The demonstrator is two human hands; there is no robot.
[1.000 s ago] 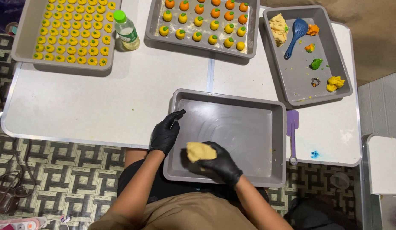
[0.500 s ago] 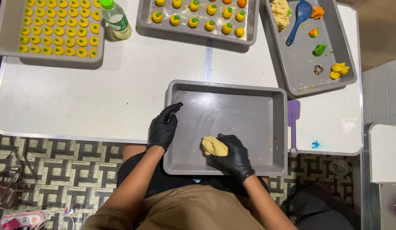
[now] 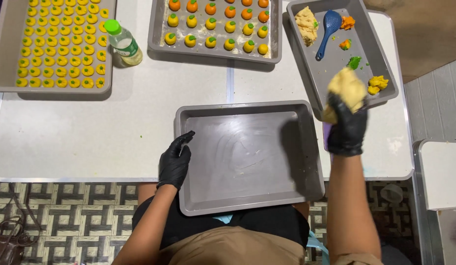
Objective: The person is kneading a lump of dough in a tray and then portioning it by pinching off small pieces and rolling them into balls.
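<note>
Both my hands wear black gloves. My left hand (image 3: 175,160) rests on the left rim of an empty grey baking tray (image 3: 247,196) at the table's near edge, fingers apart. My right hand (image 3: 347,128) is raised past the tray's right side and grips a lump of pale yellow dough (image 3: 345,88). The dough hangs over the near corner of a grey tray (image 3: 336,64) at the right, which holds another dough lump (image 3: 306,24), a blue spoon (image 3: 327,29) and small orange, green and yellow dough bits.
A far tray (image 3: 159,29) carries rows of small yellow and orange dough balls with green tops. At far left a tray (image 3: 2,49) holds several small yellow pieces. A green-capped bottle (image 3: 123,42) lies between them. A purple tool (image 3: 326,137) sits under my right hand.
My right hand has lifted the dough out of the empty tray and carried it up and right toward the right-hand tray. My left hand has stayed on the rim.
</note>
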